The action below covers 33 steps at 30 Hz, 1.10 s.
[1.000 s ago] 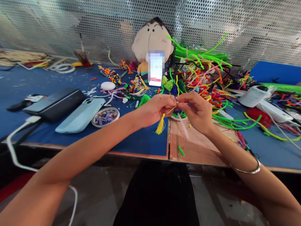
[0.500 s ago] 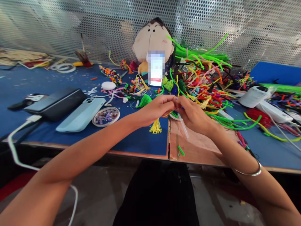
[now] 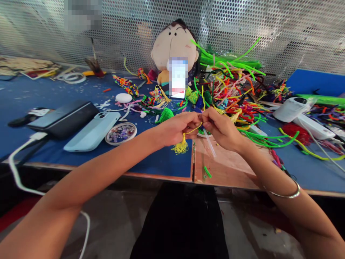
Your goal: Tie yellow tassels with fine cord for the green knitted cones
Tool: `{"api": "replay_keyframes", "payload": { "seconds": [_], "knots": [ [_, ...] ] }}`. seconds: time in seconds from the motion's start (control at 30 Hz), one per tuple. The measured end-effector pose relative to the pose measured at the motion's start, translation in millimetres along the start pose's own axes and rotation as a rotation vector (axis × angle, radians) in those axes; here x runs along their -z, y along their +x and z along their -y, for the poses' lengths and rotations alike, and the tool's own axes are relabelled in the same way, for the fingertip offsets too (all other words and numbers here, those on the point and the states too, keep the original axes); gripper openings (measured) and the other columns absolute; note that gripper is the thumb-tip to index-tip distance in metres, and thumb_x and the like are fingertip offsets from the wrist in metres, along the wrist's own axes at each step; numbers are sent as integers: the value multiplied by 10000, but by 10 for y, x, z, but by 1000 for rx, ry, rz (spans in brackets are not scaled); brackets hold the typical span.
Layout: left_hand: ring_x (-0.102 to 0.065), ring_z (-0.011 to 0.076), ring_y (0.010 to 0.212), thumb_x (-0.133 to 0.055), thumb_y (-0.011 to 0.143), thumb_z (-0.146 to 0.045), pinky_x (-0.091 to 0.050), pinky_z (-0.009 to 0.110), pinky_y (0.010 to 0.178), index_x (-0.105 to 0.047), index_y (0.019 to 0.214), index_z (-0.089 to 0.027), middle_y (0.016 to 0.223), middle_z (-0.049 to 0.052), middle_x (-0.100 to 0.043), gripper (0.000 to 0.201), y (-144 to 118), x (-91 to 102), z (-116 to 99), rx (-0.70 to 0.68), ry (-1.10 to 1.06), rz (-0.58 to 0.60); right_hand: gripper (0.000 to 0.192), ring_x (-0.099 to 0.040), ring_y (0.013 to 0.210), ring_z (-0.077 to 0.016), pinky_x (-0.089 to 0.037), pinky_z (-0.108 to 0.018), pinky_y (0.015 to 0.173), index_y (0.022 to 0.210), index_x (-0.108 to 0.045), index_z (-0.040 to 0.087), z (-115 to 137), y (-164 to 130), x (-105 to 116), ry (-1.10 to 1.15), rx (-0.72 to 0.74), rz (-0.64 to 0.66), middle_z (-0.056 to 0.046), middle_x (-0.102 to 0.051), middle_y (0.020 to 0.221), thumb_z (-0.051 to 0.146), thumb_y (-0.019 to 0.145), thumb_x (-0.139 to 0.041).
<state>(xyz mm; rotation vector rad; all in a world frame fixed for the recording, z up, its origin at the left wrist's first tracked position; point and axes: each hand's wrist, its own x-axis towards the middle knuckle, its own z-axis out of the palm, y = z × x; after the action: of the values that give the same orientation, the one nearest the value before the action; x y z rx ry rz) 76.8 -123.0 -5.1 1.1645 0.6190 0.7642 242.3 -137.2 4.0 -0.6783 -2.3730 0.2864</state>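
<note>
Yellow thread tassel [image 3: 181,146], fringed at its lower end, hangs above the near edge of the desk [image 3: 161,166], just over the seam where the blue mat meets the bare wooden board [image 3: 231,169]; its thin yellow cord rises to the fingertips of both hands. Left hand [image 3: 176,126] is closed, thumb and forefinger pinching the cord just above the tassel head; right hand [image 3: 221,127] is likewise closed, its fingertips pinching the cord's upper end together with a small dark blue piece, too small to identify; the two sets of fingertips touch. Step in hand, as judged: fastening or threading the cord's end at the pinch point; the next move would call for a steady hold by the left fingers while the right works the cord's end, without letting the tassel slip. Silver bangle [image 3: 287,194] circles the right wrist. Farther along the left side of the desk lie a pale blue phone [image 3: 93,131], a black power bank [image 3: 63,118] and a round dish of beads [image 3: 121,133]; beyond the hands, towards the far edge, a heap of coloured pipe cleaners [image 3: 234,90] and a plush doll [image 3: 174,46] against the perforated metal screen [image 3: 283,32].
</note>
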Motion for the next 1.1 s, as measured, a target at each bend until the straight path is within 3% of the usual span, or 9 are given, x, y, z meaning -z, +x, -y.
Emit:
{"api": "replay_keyframes", "payload": {
  "seconds": [0.07, 0.27, 0.43, 0.5, 0.57, 0.67, 0.8, 0.93, 1.1],
  "knots": [
    [-156, 28, 340, -500, 679, -164, -133, 248, 384, -337, 526, -195, 445, -76, -165, 227, -15, 39, -56, -35, -19, 0, 158, -364, 607, -106, -332, -269, 567, 754, -329, 228, -40, -26, -7, 64, -24, -31, 28, -380, 685, 117, 857, -375],
    [-217, 20, 364, -500, 728, -133, -132, 235, 406, -431, 563, -175, 449, -79, -227, 183, -59, 101, -134, -356, 123, -152, 156, -458, 554, -120, -420, -297, 569, 772, -347, 252, -277, -48, 170, 316, -174, -295, 45, -398, 623, 290, 901, -426],
    [-323, 16, 422, -574, 752, -177, -194, 216, 413, -553, 656, -146, 497, -51, -427, 103, -81, 38, -74, -455, 267, -160, 153, -431, 479, -120, -345, -268, 483, 729, -386, 238, -547, -156, 607, -107, -381, -44, 45, -456, 544, 226, 858, -468],
    [-377, 19, 436, -594, 750, -187, -222, 208, 405, -589, 707, -135, 545, -27, -507, 68, -89, 27, -63, -465, 287, -145, 174, -445, 473, -117, -342, -261, 487, 670, -419, 223, -617, -212, 757, -228, -473, 156, 34, -481, 531, 189, 837, -459],
    [-413, 21, 436, -602, 747, -185, -253, 199, 401, -605, 734, -128, 573, -14, -550, 59, -93, 27, -62, -466, 303, -144, 190, -457, 473, -120, -328, -258, 480, 631, -442, 213, -636, -243, 858, -358, -562, 269, 25, -500, 523, 222, 814, -494],
    [-414, 18, 422, -606, 749, -186, -262, 188, 392, -609, 741, -122, 578, -10, -566, 64, -87, 37, -62, -468, 318, -150, 177, -524, 518, -140, -363, -263, 509, 635, -498, 192, -589, -241, 926, -476, -671, 304, -8, -567, 559, 270, 780, -563],
    [-343, 13, 406, -597, 740, -164, -210, 179, 384, -584, 712, -136, 488, -53, -447, 41, -53, 71, -57, -473, 323, -208, 164, -632, 584, -158, -473, -264, 575, 689, -576, 146, -537, -227, 957, -312, -772, 391, -80, -675, 661, 178, 812, -472],
    [-252, 7, 370, -548, 744, -111, -173, 179, 379, -525, 650, -151, 443, -90, -311, 104, -5, 127, -71, -464, 301, -309, 174, -665, 758, -195, -492, -291, 675, 859, -663, 150, -557, -228, 1008, -365, -724, 386, -86, -723, 843, 137, 770, -514],
    [-209, 5, 341, -512, 795, -68, -137, 181, 367, -510, 642, -144, 421, -101, -275, 170, 23, 190, -119, -459, 270, -388, 241, -635, 635, -173, -466, -287, 619, 691, -658, 167, -479, -230, 1030, -481, -660, 313, -61, -685, 662, 249, 834, -483]
  ]
}}
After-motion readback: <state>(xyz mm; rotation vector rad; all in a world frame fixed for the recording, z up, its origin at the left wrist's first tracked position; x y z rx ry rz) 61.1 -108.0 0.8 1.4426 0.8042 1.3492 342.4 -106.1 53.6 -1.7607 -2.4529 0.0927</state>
